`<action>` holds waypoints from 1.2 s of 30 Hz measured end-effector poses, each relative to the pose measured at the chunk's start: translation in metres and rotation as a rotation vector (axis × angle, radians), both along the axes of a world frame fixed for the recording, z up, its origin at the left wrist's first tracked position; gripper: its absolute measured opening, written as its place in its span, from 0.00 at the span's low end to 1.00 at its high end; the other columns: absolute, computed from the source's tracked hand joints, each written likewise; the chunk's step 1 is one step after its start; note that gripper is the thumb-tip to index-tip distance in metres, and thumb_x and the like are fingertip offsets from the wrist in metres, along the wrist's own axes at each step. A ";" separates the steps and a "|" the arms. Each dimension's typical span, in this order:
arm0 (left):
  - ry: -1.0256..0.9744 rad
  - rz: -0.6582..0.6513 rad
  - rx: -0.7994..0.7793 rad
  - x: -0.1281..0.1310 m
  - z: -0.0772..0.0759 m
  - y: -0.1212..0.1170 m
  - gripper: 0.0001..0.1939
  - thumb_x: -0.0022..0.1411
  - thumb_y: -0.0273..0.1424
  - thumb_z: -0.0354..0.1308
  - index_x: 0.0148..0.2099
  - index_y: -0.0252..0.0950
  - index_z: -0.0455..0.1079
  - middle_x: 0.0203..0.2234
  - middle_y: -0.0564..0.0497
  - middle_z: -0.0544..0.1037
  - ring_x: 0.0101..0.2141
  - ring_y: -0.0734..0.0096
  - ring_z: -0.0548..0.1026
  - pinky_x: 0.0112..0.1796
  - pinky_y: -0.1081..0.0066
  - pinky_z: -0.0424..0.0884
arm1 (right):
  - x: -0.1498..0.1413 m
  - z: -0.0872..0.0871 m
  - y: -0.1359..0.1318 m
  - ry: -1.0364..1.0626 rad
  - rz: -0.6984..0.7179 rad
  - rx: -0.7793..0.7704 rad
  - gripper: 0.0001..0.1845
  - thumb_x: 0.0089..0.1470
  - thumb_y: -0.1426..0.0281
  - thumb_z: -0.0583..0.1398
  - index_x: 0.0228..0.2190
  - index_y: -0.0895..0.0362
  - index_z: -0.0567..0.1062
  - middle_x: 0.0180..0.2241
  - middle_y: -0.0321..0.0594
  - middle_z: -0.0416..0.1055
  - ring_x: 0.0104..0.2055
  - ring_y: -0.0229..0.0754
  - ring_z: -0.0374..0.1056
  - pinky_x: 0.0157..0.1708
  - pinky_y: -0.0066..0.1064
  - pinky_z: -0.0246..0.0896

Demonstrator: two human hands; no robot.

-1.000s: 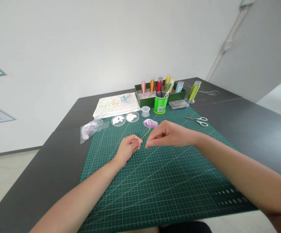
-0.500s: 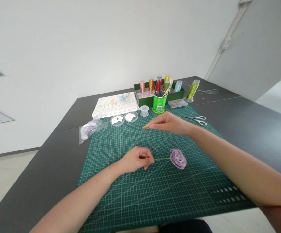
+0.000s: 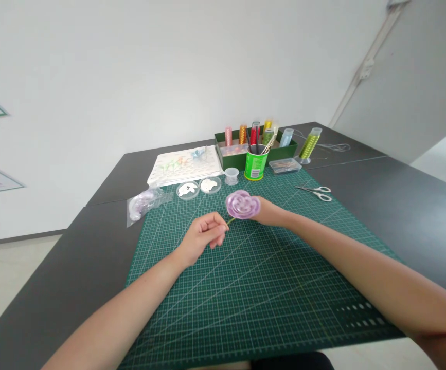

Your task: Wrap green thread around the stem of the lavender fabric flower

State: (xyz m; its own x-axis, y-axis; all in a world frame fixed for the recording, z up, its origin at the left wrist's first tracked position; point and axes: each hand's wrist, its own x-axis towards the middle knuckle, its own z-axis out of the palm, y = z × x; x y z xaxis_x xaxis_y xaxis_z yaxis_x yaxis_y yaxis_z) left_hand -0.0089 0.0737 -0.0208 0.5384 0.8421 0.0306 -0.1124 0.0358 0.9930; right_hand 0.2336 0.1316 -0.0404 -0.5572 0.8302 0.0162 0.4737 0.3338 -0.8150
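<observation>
My left hand (image 3: 204,235) pinches the thin green stem of a purple fabric-like flower (image 3: 242,204). The bloom is tilted up, showing its layered petals, a little above the green cutting mat (image 3: 246,303). Right behind the bloom is my right hand (image 3: 265,209); its fingers are hidden by the petals, so whether they touch the flower or grip anything does not show.
Two shallow dishes with white pieces (image 3: 188,190), a small clear spool (image 3: 231,176) and a green can of tools (image 3: 256,163) stand at the mat's far edge. Scissors (image 3: 317,191) lie right. Behind are a thread box (image 3: 226,162), white sheets (image 3: 161,177) and a plastic bag (image 3: 142,204).
My left hand has lifted the flower up and leftward and turned its bloom upward. My right hand has come lower, now behind the bloom.
</observation>
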 end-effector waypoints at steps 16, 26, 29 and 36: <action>0.173 0.548 0.147 -0.017 -0.009 0.028 0.11 0.57 0.38 0.62 0.30 0.36 0.70 0.17 0.57 0.71 0.18 0.77 0.63 0.23 0.75 0.59 | -0.032 0.048 -0.048 -0.137 0.347 -0.074 0.14 0.62 0.68 0.62 0.44 0.57 0.87 0.41 0.42 0.85 0.34 0.41 0.77 0.35 0.30 0.67; 0.507 0.343 0.296 -0.007 -0.010 0.008 0.10 0.63 0.36 0.57 0.31 0.37 0.70 0.17 0.56 0.74 0.18 0.75 0.66 0.25 0.74 0.60 | -0.025 0.091 -0.075 0.055 0.442 -0.086 0.19 0.67 0.64 0.60 0.51 0.59 0.84 0.17 0.31 0.65 0.19 0.31 0.47 0.20 0.28 0.41; 0.553 0.238 0.331 0.001 -0.011 -0.006 0.08 0.63 0.33 0.58 0.31 0.37 0.71 0.17 0.57 0.74 0.19 0.75 0.67 0.25 0.74 0.59 | -0.013 0.098 -0.074 0.159 0.383 -0.044 0.19 0.67 0.61 0.61 0.50 0.57 0.84 0.19 0.32 0.67 0.19 0.31 0.47 0.20 0.27 0.42; 0.584 0.008 0.319 0.016 -0.006 -0.034 0.09 0.66 0.31 0.57 0.32 0.37 0.71 0.17 0.58 0.73 0.18 0.76 0.66 0.24 0.74 0.59 | 0.002 0.088 -0.048 0.252 0.142 0.066 0.19 0.62 0.57 0.64 0.47 0.55 0.86 0.36 0.41 0.83 0.31 0.37 0.69 0.29 0.29 0.59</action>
